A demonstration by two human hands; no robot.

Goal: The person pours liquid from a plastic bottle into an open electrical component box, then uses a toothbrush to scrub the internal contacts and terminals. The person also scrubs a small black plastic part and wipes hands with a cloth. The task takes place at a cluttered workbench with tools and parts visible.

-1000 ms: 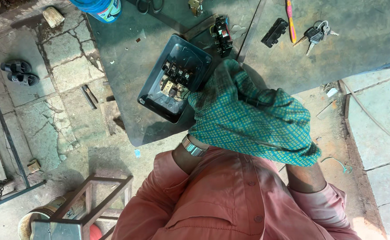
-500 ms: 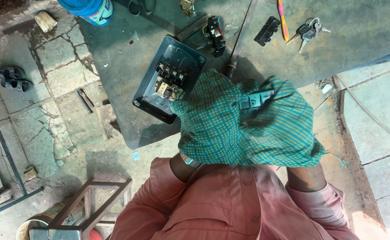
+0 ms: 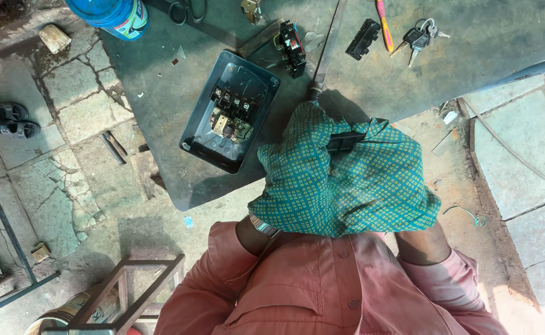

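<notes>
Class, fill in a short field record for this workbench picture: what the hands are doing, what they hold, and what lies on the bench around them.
Hands: both hidden under a green patterned cloth; grip cannot be seen
Held thing: small black part peeking out of the cloth
Wrist: metal watch on the left wrist
Nearest thing: open grey switch box, left of the cloth, terminals showing
Bench: dark metal table
Also on bench: keys, black contactor block, blue bucket

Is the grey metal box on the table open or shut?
Open: the grey metal box has no lid on, and its black terminal blocks lie exposed inside.
</notes>
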